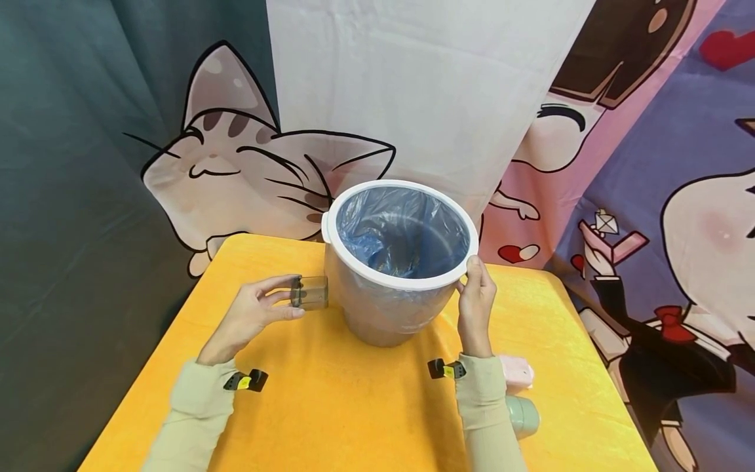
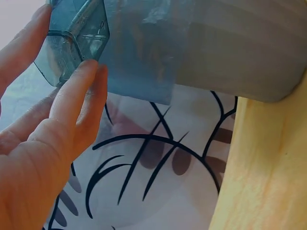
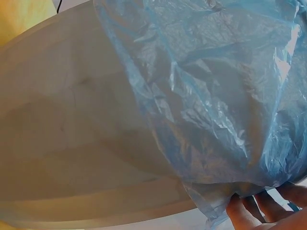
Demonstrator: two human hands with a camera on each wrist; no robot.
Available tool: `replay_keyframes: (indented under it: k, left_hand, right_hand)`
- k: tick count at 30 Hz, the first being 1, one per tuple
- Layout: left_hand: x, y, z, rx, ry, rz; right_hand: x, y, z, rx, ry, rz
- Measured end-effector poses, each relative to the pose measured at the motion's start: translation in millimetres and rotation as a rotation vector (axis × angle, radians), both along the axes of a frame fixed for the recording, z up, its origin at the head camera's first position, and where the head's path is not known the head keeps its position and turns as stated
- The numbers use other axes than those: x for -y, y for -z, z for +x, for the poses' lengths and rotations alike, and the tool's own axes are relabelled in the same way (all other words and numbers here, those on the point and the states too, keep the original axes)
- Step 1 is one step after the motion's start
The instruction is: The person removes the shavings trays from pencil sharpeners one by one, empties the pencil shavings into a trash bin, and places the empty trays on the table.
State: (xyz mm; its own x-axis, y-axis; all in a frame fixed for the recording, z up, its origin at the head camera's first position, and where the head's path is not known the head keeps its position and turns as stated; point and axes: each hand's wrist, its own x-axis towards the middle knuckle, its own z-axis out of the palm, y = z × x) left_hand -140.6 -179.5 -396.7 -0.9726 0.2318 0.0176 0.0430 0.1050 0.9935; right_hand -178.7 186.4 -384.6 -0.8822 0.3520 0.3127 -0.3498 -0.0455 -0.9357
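Observation:
A grey trash bin (image 1: 377, 328) with a white rim (image 1: 407, 284) stands on the table, tilted a little in the head view. Its blue plastic bag (image 1: 433, 236) lines the inside and folds down over the outside, as the right wrist view shows. My right hand (image 1: 476, 305) grips the rim on the right, thumb on top and fingers underneath. Beside the bin's left wall, my left hand (image 1: 253, 316) holds a small see-through grey plastic container (image 1: 312, 293) between thumb and fingers. The left wrist view shows its angular, clear walls (image 2: 79, 36).
A yellow cloth covers the table (image 1: 330, 406). Next to my right forearm lie a pink object (image 1: 518, 372) and a pale green rounded one (image 1: 525, 416), both partly hidden by the sleeve. Cartoon-printed curtains (image 1: 425, 85) hang close behind and at the sides.

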Motion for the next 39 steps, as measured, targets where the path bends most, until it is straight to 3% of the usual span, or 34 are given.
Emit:
replay_keyframes:
  k: [11, 23, 27, 33, 39]
  left_hand:
    - [-4.2, 23.4, 8.6, 0.066, -0.015, 0.03]
    - [-16.2, 62.1, 14.9, 0.104, -0.013, 0.033]
    - [-17.0, 68.4, 17.4, 0.112, -0.035, -0.018]
    - [-17.5, 75.4, 19.6, 0.133, -0.004, 0.001]
    - [-22.0, 81.9, 23.3, 0.155, -0.005, -0.035]
  right_hand:
    - [3.7, -0.7, -4.0, -0.022, 0.017, -0.036]
    - [3.6, -1.7, -2.0, -0.01, 0.014, -0.022]
    - [3.3, -1.4, -1.9, -0.004, 0.014, -0.017]
    - [2.6, -1.5, -2.1, -0.007, 0.015, -0.026]
    - [1.7, -1.8, -1.4, 0.005, 0.01, -0.018]
